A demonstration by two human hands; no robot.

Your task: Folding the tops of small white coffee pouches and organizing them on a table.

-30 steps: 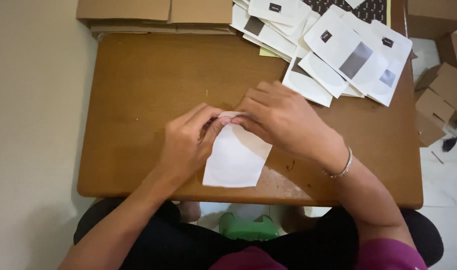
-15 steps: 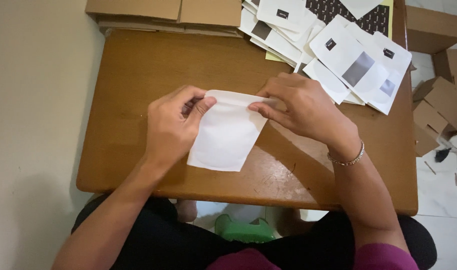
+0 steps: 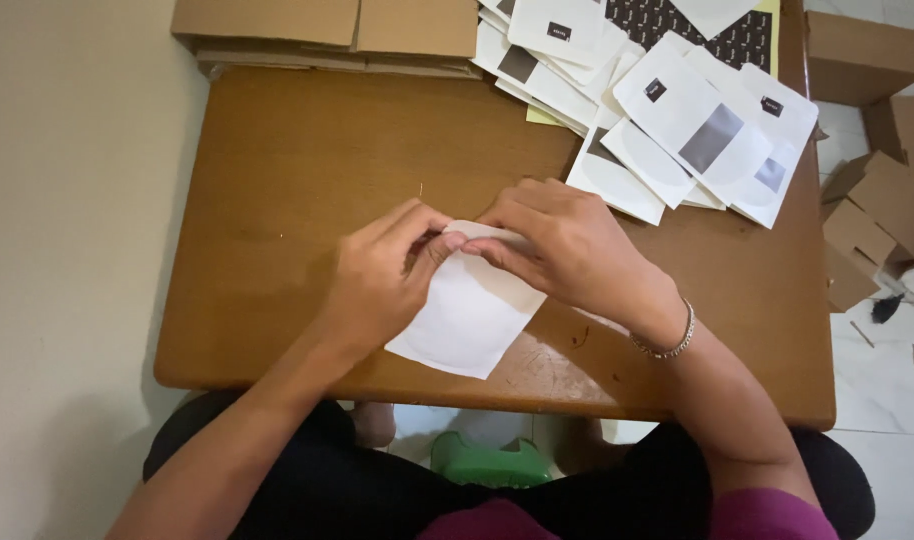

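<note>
Pinching its top edge, a white paper sleeve is held by left hand and right hand, its length trailing toward the body on the wooden table.

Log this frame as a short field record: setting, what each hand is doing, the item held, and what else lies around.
setting: wooden table, seen from above by a seated person
left hand: left hand pinches the top edge of the white paper sleeve
right hand: right hand presses the same top edge, fingers meeting the left hand's
item state: sleeve lies flat on the table, its lower corner near the front edge
on table, far right: pile of white sleeves with dark labels
far edge: flat cardboard sheets
floor, right: small cardboard boxes
wrist: metal bracelet on the right
</note>
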